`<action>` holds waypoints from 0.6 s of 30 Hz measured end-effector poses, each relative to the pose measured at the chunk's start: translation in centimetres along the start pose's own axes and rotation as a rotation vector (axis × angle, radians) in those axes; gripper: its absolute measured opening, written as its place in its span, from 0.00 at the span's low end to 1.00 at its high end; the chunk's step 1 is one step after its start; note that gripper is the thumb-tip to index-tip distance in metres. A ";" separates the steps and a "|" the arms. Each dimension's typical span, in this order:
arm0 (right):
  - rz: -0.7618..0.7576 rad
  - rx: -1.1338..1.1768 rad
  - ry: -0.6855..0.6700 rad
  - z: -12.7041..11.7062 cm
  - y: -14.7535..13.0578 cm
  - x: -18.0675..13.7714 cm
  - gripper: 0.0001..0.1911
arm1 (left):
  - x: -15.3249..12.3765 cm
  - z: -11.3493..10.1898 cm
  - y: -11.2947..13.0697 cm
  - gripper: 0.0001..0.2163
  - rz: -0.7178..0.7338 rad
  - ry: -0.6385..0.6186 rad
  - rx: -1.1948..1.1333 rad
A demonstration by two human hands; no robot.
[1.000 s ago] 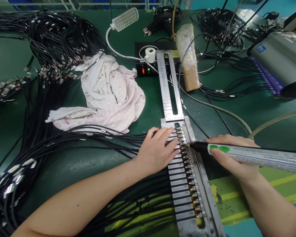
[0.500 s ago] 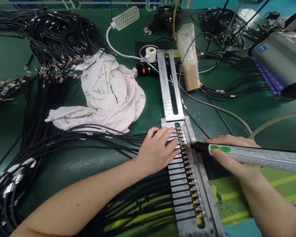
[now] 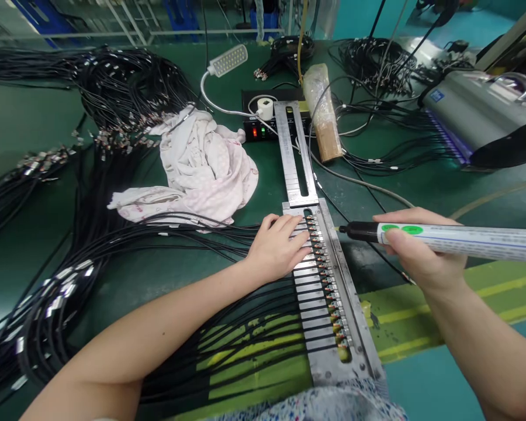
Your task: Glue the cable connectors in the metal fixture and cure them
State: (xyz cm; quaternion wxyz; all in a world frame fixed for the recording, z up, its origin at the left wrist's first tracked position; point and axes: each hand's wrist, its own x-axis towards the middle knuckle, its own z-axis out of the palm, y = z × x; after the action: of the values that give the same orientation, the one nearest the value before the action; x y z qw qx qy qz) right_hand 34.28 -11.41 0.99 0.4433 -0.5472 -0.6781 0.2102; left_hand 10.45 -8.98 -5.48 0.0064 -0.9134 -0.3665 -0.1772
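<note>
In my right hand (image 3: 425, 251) is a thick white marker pen (image 3: 451, 237) with a black front end and green stickers. Its thin tip points left, beside the right edge of a long metal fixture (image 3: 355, 316) and apart from the wire ends. My left hand (image 3: 274, 248) lies palm down, fingers spread, over black cables (image 3: 219, 234) at the fixture's upper left. The cables sit side by side in the fixture's slots, and their small stripped ends and metal connectors (image 3: 326, 275) line up along its opening. Some of them are hidden under my left fingers.
A crumpled pale cloth (image 3: 210, 169) lies left of the fixture. Large cable bundles (image 3: 127, 88) fill the left side. Behind stand a lamp (image 3: 228, 60), a black control box (image 3: 256, 131) and a plastic-wrapped block (image 3: 323, 117). A grey machine (image 3: 482, 117) glows purple at right.
My right hand has drawn the marker pen back from the connectors, so its tip is now off the fixture's right edge. My left hand stays on the cables. The camera view has shifted.
</note>
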 end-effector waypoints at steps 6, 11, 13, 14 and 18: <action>0.036 0.065 -0.021 0.9 0.3 -1.6 0.04 | 0.2 -3.4 1.3 0.16 0.002 -0.174 0.153; 0.032 0.090 -0.031 1.6 1.6 -2.2 0.03 | -3.4 -7.0 4.0 0.19 -0.099 -0.335 0.090; 0.034 0.095 -0.040 1.6 1.6 -2.1 0.03 | -5.2 -7.3 5.3 0.22 -0.152 -0.349 0.054; 0.033 0.097 -0.044 1.6 1.5 -2.1 0.03 | -5.9 -7.1 5.9 0.24 -0.179 -0.342 0.043; 0.023 0.098 -0.057 1.7 1.5 -1.9 0.03 | -7.1 -5.9 7.5 0.25 -0.265 -0.293 0.013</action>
State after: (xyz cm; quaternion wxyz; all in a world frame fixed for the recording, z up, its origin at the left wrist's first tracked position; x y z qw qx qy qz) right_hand 33.68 -12.38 -1.73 0.4476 -0.5266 -0.6729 0.2639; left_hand 8.83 -20.09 -1.39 -0.0644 -0.8730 -0.4818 -0.0394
